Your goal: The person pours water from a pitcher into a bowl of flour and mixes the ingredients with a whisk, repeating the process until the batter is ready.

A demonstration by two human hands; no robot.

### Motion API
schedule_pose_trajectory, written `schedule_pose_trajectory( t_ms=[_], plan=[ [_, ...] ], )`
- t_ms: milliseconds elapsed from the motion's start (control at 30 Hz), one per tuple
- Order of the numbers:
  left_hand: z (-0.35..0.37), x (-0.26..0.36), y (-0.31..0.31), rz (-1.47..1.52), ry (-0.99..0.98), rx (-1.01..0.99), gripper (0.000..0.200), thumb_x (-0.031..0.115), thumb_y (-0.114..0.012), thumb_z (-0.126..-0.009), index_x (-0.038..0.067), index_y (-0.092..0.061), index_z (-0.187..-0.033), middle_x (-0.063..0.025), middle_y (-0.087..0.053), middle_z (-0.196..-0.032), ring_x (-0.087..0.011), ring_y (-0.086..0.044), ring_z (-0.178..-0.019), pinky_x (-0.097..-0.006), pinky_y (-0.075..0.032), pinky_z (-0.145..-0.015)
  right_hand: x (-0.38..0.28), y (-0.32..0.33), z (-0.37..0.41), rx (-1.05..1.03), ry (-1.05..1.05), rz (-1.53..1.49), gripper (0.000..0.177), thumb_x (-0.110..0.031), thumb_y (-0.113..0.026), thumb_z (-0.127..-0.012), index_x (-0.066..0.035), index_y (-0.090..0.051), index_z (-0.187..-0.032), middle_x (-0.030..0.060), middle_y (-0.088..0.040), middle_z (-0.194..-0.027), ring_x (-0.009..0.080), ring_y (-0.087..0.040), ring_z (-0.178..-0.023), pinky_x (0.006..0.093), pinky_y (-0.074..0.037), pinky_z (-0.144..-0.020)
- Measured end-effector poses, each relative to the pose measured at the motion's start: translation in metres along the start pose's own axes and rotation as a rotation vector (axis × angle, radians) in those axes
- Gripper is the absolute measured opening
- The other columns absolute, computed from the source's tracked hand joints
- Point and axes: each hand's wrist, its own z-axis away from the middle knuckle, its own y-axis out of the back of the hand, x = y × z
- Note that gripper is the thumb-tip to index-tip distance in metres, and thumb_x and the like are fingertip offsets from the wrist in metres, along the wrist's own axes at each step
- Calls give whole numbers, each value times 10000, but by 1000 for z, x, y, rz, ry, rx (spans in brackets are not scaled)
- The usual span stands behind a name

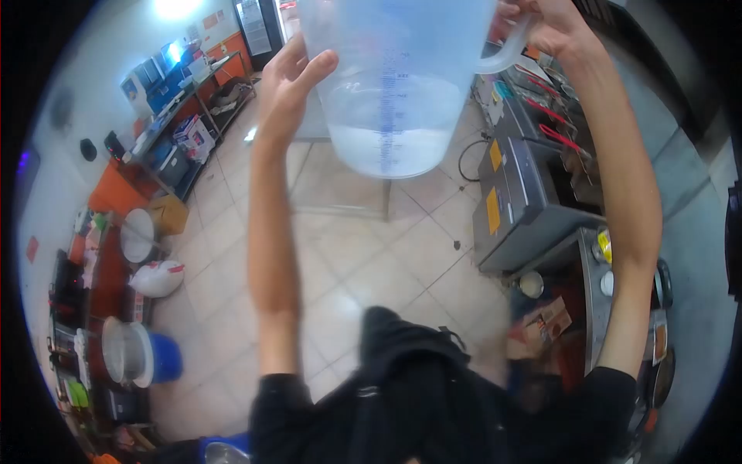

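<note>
Both arms are raised in front of me around a large clear plastic measuring jug point(394, 100) with blue scale marks. Some clear liquid stands in its lower part. My left hand point(290, 89) is at the jug's left side, thumb against the wall and fingers bent round behind it, partly hidden. At the upper right, my right hand point(553, 27) is closed round the jug's handle point(506, 54). The top of the jug is cut off by the frame edge.
Fryers point(533, 193) with red-handled baskets point(560, 138) line the right, beside a metal counter point(591, 286). On the left are a shelf point(189, 93), a white bag point(157, 278) and a blue bucket point(165, 357). A table point(340, 182) stands behind the jug on the tiled floor.
</note>
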Motion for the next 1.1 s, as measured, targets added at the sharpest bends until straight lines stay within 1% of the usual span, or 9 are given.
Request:
schedule_pose_trajectory(
  t_ms=[200, 300, 400, 633, 700, 767, 900, 1033, 1100],
  plan=[
    [-71, -117, -21, 204, 19, 39, 582, 273, -669, -761, 8, -466, -1238, -102, -564, -1099, -167, -529, -992, -290, -399, -885, 53, 65, -109, -71, 26, -99, 289, -309, -482, -878, -40, -554, -801, -42, -455, -519, 69, -400, -397, 202, -362, -358],
    [-101, -188, -26, 269, 9, 17, 649, 259, -715, -727, 10, -444, -1261, -104, -562, -1118, -166, -528, -1003, -290, -397, -897, 94, 101, -153, 136, 243, -122, 149, -215, -577, -816, -82, -521, -776, -26, -387, -583, 75, -362, -512, 230, -305, -508],
    [-131, -258, -33, 312, 9, -48, 662, 257, -681, -764, 9, -389, -1303, -87, -521, -1176, -179, -496, -1056, -313, -369, -937, 130, 129, -191, 63, 244, -172, 139, -195, -558, -859, -67, -509, -839, -29, -385, -605, 60, -342, -513, 198, -292, -470],
    [-202, -375, -28, 147, 147, -186, 784, 328, -719, -715, 35, -343, -1336, -181, -512, -1200, -248, -501, -1091, -347, -388, -929, 185, 183, -309, 256, 326, 8, 136, -169, -588, -841, -59, -555, -769, -48, -397, -556, 35, -329, -482, 177, -225, -421],
    [-210, -405, -9, -254, 322, -326, 748, 390, -722, -687, 31, -432, -1276, -146, -528, -1204, -248, -494, -1116, -337, -367, -953, 200, 197, -340, 409, 304, 106, 126, -155, -616, -825, -52, -555, -786, -62, -286, -543, 41, -290, -476, 186, -223, -414],
    [-199, -461, 17, -141, 415, -263, 672, 365, -691, -732, 2, -454, -1246, -145, -553, -1168, -227, -524, -1077, -321, -394, -922, 215, 216, -372, 368, 293, 97, 148, -168, -623, -822, -74, -539, -745, -70, -260, -522, 40, -276, -462, 189, -212, -404],
    [-148, -518, 55, -9, 559, 231, 495, 293, -613, -823, -12, -497, -1195, -116, -590, -1101, -195, -579, -981, -275, -438, -848, 245, 263, -437, 401, 269, 91, 175, -175, -615, -828, -88, -515, -714, -71, -258, -515, 38, -284, -455, 192, -204, -392],
    [-93, -565, 76, -126, 677, 736, 417, 257, -570, -861, 12, -500, -1192, -133, -586, -1083, -181, -581, -955, -272, -449, -808, 269, 311, -501, 291, 262, -41, 161, -172, -560, -858, -19, -571, -908, -53, -370, -553, 46, -305, -459, 187, -219, -420],
    [-48, -591, 88, -189, 679, 957, 424, 267, -547, -878, 6, -478, -1205, -134, -578, -1095, -206, -580, -959, -288, -459, -794, 277, 328, -539, 285, 229, -105, 281, -189, -580, -855, -105, -441, -626, -55, -232, -488, 61, -289, -450, 198, -224, -397]
  ],
)
